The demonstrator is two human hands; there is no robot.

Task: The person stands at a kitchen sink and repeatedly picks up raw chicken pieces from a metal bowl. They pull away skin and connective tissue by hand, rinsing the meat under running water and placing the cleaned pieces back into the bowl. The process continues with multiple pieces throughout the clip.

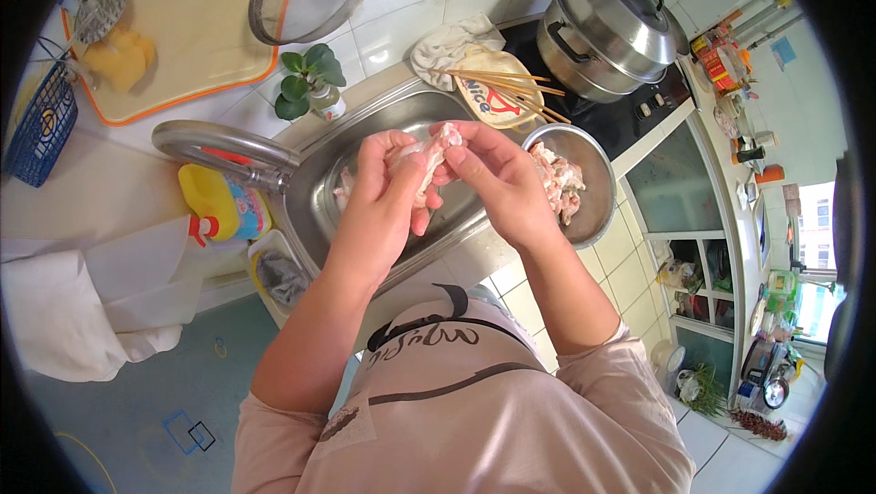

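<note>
Over the stainless steel sink (321, 227), both my hands hold one piece of raw meat (436, 152), pale pink with whitish skin, perhaps poultry. My left hand (383, 200) grips its lower left part, the thumb lying along it. The fingers and thumb of my right hand (496, 183) pinch its upper end. More raw meat (343, 189) shows in the basin, partly hidden behind my left hand. To the right of the sink, a metal bowl (594, 210) contains several raw meat pieces (564, 183); my right hand and wrist cover its left side.
A curved faucet (219, 135) reaches over the sink's left end. Beside it stands a yellow detergent jug (209, 196). Wooden chopsticks (506, 80) lie across a decorated tray (503, 107) behind the sink. A large steel steamer pot (582, 49) sits on the black cooktop (626, 128). A potted plant (318, 87) stands behind the basin.
</note>
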